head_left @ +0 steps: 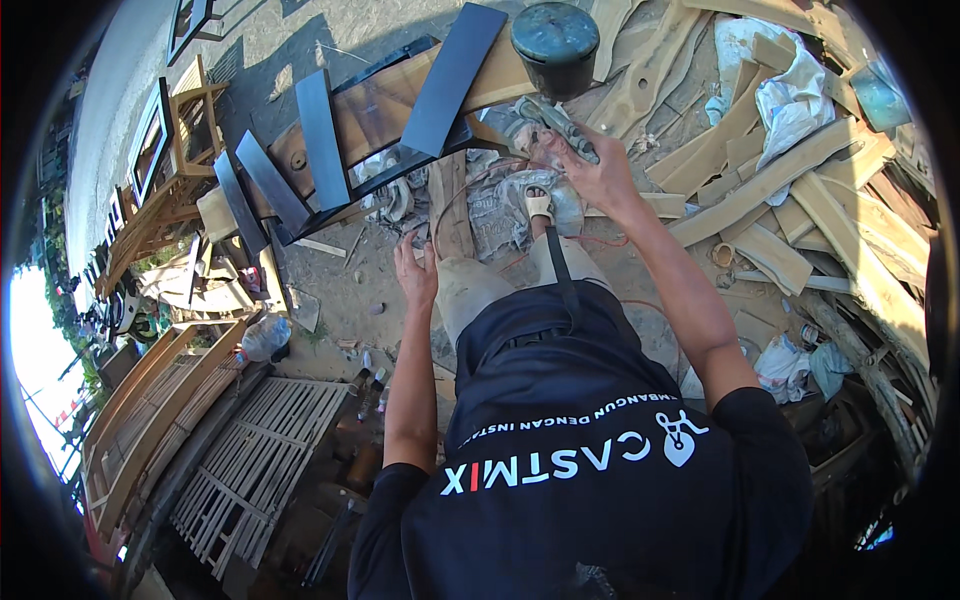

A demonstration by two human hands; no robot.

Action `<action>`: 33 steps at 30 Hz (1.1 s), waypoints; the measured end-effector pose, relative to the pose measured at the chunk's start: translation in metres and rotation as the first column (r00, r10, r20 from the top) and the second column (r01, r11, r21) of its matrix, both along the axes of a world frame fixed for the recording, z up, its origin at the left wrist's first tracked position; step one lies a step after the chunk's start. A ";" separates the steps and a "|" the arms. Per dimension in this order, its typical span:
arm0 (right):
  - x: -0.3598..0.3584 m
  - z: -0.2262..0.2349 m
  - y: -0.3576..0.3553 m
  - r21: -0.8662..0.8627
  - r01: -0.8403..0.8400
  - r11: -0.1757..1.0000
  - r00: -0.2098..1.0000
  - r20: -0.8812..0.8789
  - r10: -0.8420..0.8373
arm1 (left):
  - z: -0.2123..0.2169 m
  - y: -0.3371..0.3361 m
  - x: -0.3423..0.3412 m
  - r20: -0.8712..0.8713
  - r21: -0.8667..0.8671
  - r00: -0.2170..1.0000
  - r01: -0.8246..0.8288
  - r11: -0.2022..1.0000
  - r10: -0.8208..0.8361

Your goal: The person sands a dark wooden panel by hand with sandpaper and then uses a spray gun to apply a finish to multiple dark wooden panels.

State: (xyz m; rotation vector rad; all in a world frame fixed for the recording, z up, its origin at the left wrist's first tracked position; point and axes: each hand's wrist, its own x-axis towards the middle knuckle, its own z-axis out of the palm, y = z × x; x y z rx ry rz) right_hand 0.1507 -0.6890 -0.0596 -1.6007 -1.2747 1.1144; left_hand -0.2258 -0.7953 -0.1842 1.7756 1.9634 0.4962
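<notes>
My right hand point(603, 180) is closed around a grey-green hand tool point(562, 122), whose exact kind is hard to make out. It is below a dark lidded bucket point(555, 50). My left hand point(415, 268) holds nothing, its fingers apart, in front of my left knee. Beyond it, several dark-painted boards, among them a wide board point(455, 80) and a narrower board point(322, 140), lie across a long wooden plank point(375, 108). A dark frame point(395, 178) runs along the plank's near side.
Wooden offcuts point(770, 215) are heaped at right with white sacks point(790, 105). A thin red hose or cord point(605, 241) crosses the ground by my feet. At lower left are a slatted bamboo panel point(262, 440) and a curved wooden frame point(150, 420). More dark frames point(152, 140) stand far left.
</notes>
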 end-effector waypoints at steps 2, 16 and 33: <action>-0.005 -0.001 -0.003 -0.020 -0.074 0.997 0.997 -0.023 0.073 | -0.021 -0.028 -0.021 -0.044 -0.097 0.999 -0.022 0.995 0.018; -0.052 0.007 -0.026 -0.048 -0.185 0.982 0.982 0.022 0.186 | -0.071 -0.151 -0.077 -0.026 -0.444 0.959 -0.262 0.857 0.281; 0.027 0.022 0.081 0.034 0.150 0.988 0.900 0.410 -0.150 | -0.061 -0.139 -0.093 -0.020 -0.515 0.949 -0.278 0.811 0.313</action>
